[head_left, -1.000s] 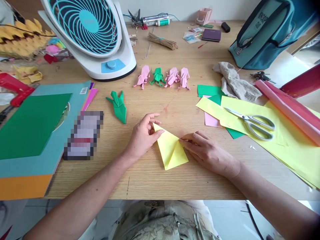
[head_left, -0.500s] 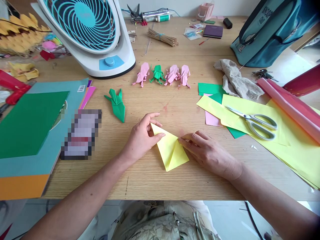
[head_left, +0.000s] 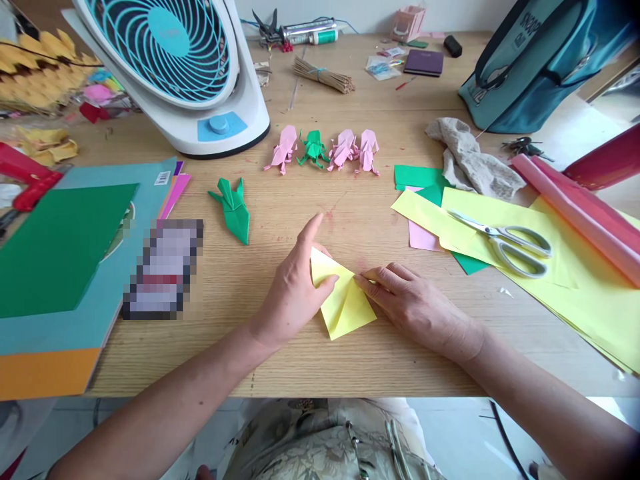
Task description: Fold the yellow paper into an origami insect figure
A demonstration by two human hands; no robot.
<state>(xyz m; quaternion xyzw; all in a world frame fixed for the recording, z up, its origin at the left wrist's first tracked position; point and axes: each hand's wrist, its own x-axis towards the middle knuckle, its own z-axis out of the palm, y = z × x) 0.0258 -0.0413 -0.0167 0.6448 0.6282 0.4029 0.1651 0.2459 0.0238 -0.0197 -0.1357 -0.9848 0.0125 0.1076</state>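
I have the folded yellow paper (head_left: 346, 319) near the middle of the tabletop's (head_left: 430, 373) front edge, my right hand (head_left: 420, 303) pinching its far-right corner, my left hand (head_left: 295, 290) spread, thumb upon it.

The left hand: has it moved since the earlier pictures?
Yes. Judged against the lone green paper figure, the left hand has shifted right, farther away from it.

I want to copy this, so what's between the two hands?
The folded yellow paper lies between the left hand and the right hand, as the head view shows. The right fingers pinch its edge.
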